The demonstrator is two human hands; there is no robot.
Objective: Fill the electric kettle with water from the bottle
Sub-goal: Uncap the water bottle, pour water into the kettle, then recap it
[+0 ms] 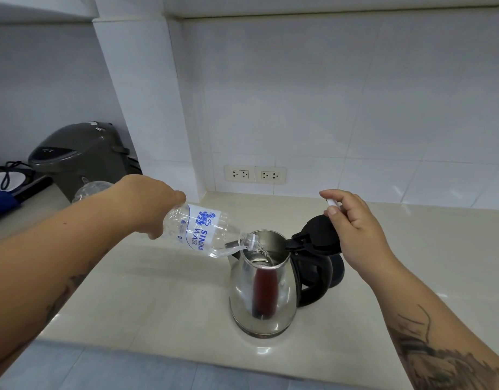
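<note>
A steel electric kettle (263, 294) with a black handle stands on the beige counter (158, 291), its black lid (317, 232) hinged open. My left hand (150, 204) grips a clear plastic water bottle (206, 229) with a blue-printed label, tilted down to the right. The bottle's mouth sits over the kettle's opening and water runs into it. My right hand (352, 229) hovers just right of the open lid, pinching a small white bottle cap (334, 203) between thumb and fingers.
A dark grey thermo pot (79, 156) stands at the back left beside a black cord and a blue object (0, 201). Two wall sockets (255, 174) sit low on the white tiled wall. The counter's front edge runs near the bottom.
</note>
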